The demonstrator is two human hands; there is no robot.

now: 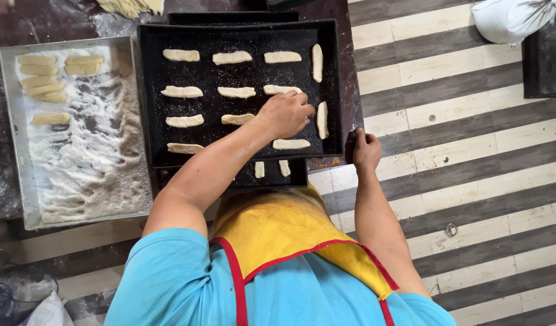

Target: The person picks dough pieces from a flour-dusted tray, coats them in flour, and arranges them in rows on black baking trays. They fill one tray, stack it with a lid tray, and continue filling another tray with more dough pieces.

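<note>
Two hands are seen from above, well apart. The left hand (285, 113) is stretched over the black baking tray (150, 90), fingers bent down and pinched together on a dough stick (276, 111) in the third row; the stick is mostly hidden under the hand, so the grip itself cannot be told exactly. The right hand (363, 148) is curled shut on the tray's right front corner, at the edge of the worktop (349, 72).

The tray is laid out with pale dough sticks in rough rows: three across the top row, three in the second, two in the third left of the hand, one at the front left and one (291, 144) just in front of the left hand. Two sticks (317, 62) are set upright along the right wall. Crumbs are scattered over the tray floor. A second black tray (229, 177) is seen underneath, sticking out at the front, with two short pieces (272, 168) on it.

Left of the black tray, touching it, a metal tray (12, 139) of white flour and crumbs is placed, with more dough sticks (48, 78) grouped at its far left corner. A striped floor (471, 151) is visible to the right, a white sack (510, 19) at the top right.
</note>
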